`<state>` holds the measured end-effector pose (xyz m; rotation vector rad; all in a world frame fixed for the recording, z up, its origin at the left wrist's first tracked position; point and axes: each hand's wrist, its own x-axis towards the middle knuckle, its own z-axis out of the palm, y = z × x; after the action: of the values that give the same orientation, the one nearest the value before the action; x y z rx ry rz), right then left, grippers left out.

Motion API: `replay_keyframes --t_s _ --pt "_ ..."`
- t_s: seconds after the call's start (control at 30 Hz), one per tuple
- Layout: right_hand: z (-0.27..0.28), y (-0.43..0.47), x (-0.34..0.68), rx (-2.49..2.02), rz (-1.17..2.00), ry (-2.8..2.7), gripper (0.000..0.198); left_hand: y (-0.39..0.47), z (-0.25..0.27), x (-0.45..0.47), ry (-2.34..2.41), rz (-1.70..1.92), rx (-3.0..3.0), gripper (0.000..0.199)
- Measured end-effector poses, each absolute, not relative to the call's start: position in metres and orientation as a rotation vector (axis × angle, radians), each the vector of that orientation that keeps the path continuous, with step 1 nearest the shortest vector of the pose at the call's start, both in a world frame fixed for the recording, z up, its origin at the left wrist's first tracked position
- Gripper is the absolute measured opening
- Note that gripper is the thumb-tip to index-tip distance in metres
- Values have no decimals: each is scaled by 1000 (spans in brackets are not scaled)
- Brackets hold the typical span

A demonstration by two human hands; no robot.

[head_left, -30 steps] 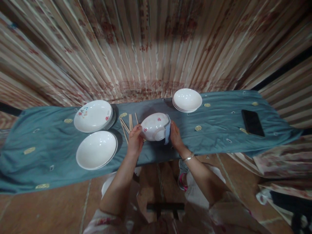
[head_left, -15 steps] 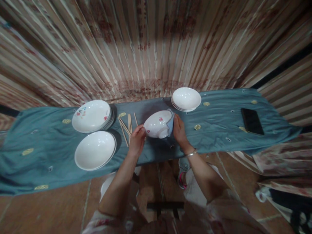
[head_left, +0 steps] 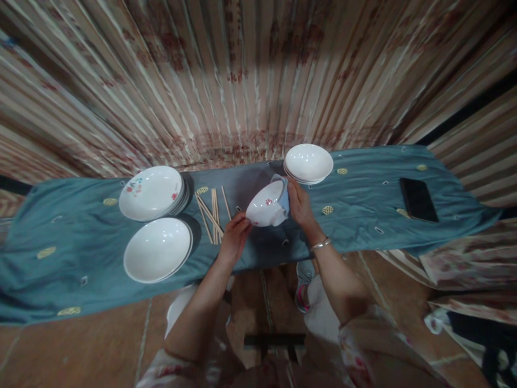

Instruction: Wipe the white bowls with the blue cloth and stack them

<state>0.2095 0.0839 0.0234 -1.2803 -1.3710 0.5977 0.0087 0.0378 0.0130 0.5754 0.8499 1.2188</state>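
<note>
A white bowl (head_left: 262, 207) with small red marks on its outside is tilted on its side above the middle of the table, its foot toward me. My left hand (head_left: 235, 235) pinches the bowl's left rim. At the bowl's right side, my right hand (head_left: 299, 203) is closed on a light blue cloth (head_left: 284, 198) pressed over the rim. The bowl's inside and part of the cloth are hidden. Several wooden chopsticks (head_left: 215, 215) lie on the tablecloth just left of the bowl, close to my left hand.
On the left stand a stack of flowered plates (head_left: 155, 191) and, nearer me, stacked white bowls (head_left: 158, 250). Another stack of white bowls (head_left: 309, 163) is at the back, right of centre. A black phone-like slab (head_left: 418, 199) lies on the right of the green tablecloth (head_left: 355, 215).
The bowl has turned and shifted slightly right between my hands. My left hand has moved right with it, and the cloth has changed its fold at the rim.
</note>
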Motion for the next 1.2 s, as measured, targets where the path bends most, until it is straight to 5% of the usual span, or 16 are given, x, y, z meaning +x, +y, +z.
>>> replay_keyframes --t_s 0.93,1.2 --pt "-7 85 172 -1293 718 -1389 61 44 34 -3 948 1376 528 32" --pt "-12 82 177 -1341 640 -1299 45 49 31 -8 977 1368 459 29"
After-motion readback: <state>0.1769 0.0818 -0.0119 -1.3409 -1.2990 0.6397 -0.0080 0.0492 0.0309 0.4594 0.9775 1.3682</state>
